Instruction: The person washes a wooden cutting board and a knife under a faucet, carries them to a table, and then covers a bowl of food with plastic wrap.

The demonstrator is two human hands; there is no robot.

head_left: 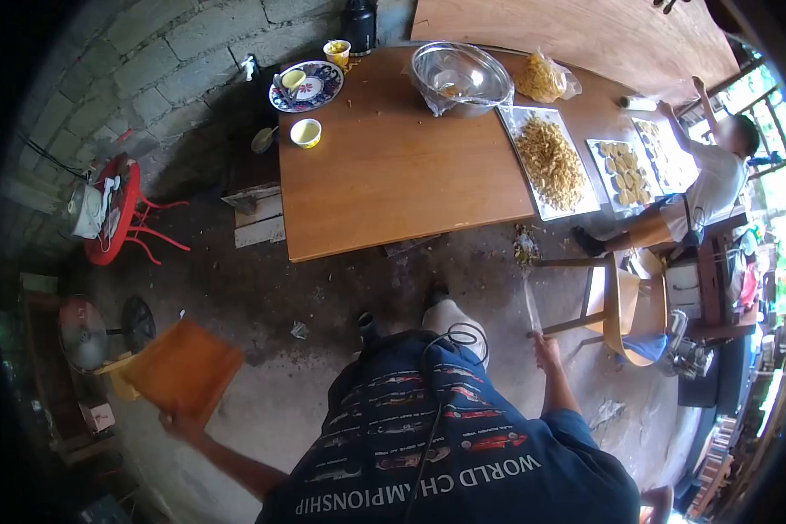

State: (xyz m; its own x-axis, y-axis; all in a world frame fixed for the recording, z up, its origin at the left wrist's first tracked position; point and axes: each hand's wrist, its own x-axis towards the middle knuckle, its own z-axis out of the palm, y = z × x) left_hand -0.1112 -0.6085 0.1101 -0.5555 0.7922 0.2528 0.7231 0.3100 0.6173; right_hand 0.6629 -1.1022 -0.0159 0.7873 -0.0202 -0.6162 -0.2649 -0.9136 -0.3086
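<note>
My left hand (179, 425) grips the near edge of a square brown wooden chair seat (186, 371), off to my left over the floor. On the other side, my right hand (547, 351) is closed around a thin, pale stick-like handle (532, 306) that points away from me. The handle's far end reaches a small heap of scraps (526, 246) on the floor by the table corner. What kind of tool it is I cannot tell. A wooden chair (618, 301) with pale legs stands just right of this hand.
The brown table (393, 192) holds a steel bowl (463, 74), a tray of fried strips (552, 166), a tray of round pieces (622, 173), a patterned plate (323, 87) and a cup (306, 133). A person (716, 170) works at right. A red table (122, 210) and fan (85, 332) stand left.
</note>
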